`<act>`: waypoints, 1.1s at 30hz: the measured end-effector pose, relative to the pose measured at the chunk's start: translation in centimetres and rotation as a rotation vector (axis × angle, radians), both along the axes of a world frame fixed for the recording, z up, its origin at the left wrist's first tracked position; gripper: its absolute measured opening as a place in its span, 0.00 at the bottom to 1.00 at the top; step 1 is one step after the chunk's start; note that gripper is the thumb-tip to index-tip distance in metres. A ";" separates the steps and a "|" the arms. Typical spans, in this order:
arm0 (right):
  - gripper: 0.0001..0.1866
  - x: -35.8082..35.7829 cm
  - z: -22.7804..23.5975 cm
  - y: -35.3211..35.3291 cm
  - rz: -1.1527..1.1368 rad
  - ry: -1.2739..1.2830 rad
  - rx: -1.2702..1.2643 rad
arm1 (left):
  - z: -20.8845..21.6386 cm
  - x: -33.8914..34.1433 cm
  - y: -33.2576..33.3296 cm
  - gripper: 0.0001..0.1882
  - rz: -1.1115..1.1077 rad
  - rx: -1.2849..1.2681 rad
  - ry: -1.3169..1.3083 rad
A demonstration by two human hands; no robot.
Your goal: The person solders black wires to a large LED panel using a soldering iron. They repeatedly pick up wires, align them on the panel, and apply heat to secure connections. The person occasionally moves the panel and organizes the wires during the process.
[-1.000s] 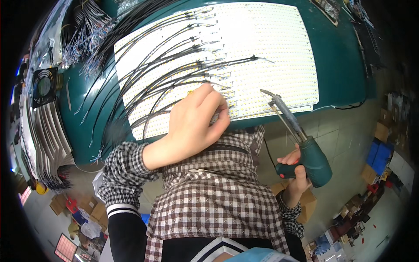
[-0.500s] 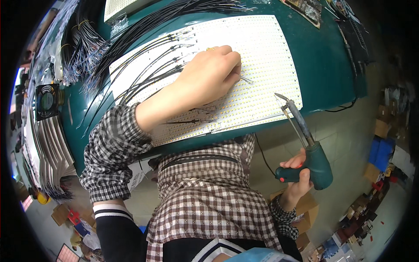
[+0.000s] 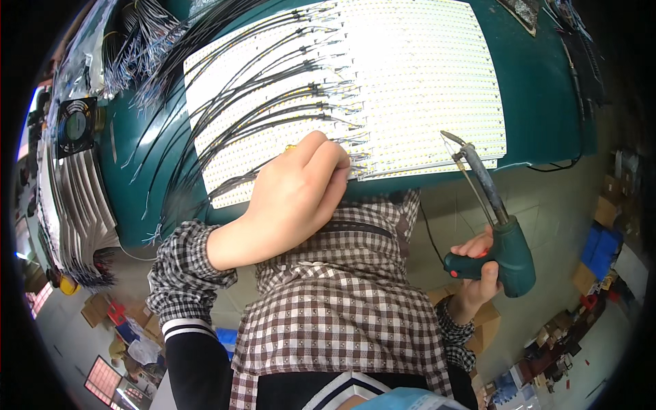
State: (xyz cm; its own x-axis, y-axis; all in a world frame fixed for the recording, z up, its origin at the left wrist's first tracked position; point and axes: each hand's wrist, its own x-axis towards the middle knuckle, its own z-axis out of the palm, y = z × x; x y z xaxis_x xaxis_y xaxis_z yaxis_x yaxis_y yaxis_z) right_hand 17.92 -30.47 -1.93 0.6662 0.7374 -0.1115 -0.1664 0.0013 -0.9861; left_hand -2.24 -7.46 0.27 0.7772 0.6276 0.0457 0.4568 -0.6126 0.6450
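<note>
Left hand [image 3: 294, 198] rests curled on the near edge of the white LED strip panel [image 3: 410, 75], fingertips at the black wires [image 3: 232, 109] soldered there; can't tell if it pinches anything. Right hand [image 3: 478, 273] grips a green soldering gun [image 3: 502, 242] tight, off the green table [image 3: 547, 102], right of the panel, tip pointing far.

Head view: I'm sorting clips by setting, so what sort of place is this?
Likely an electronics assembly workshop. The right hand grips a soldering gun, the left hand rests on white LED strips with black wires attached, spread on a green bench.
</note>
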 end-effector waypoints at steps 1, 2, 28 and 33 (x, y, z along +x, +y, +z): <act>0.35 -0.1 -0.1 -0.3 0.020 0.000 0.011 | -0.3 0.0 -0.1 0.06 -0.002 0.030 0.000; 0.35 -0.3 0.1 -0.4 0.028 -0.006 -0.006 | -0.6 0.1 -0.2 0.06 -0.005 0.060 0.001; 0.28 -2.7 0.1 -2.1 0.272 -0.048 -0.126 | -3.0 0.0 -1.1 0.09 0.033 0.088 -0.208; 0.25 -2.8 -0.3 -1.9 0.250 0.042 -0.069 | -3.1 0.0 -1.1 0.09 0.036 0.080 -0.221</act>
